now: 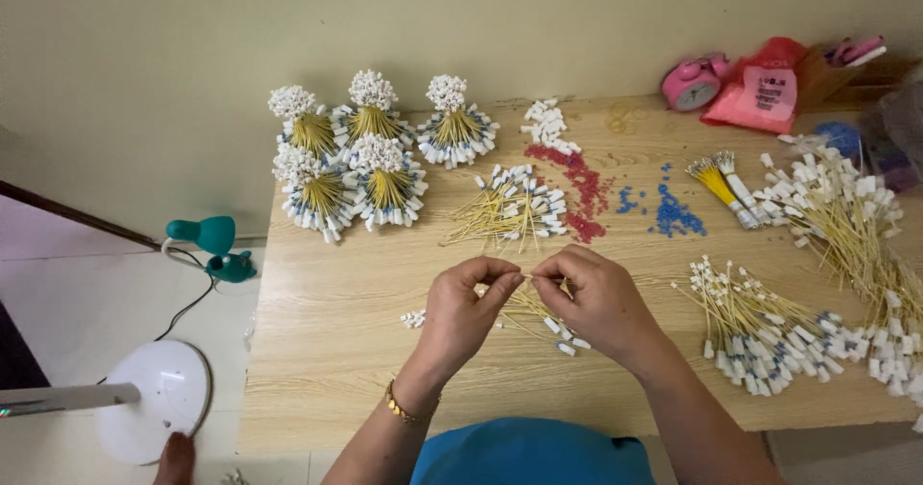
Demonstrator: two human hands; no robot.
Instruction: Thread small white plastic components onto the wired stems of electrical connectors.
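Wires (pixel 538 314) lie under both hands for easy picking. Left hand (pixel 461 312) and right hand (pixel 596 298) pinch one wire between fingertips.

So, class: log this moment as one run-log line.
left hand: pinching yellow wire | right hand: pinching same wire | under hands: loose tagged wires | surface: wooden table

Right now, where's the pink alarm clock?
In the head view, the pink alarm clock stands at the table's far right, against the wall, just left of the pink plastic bag and beyond the blue beads.
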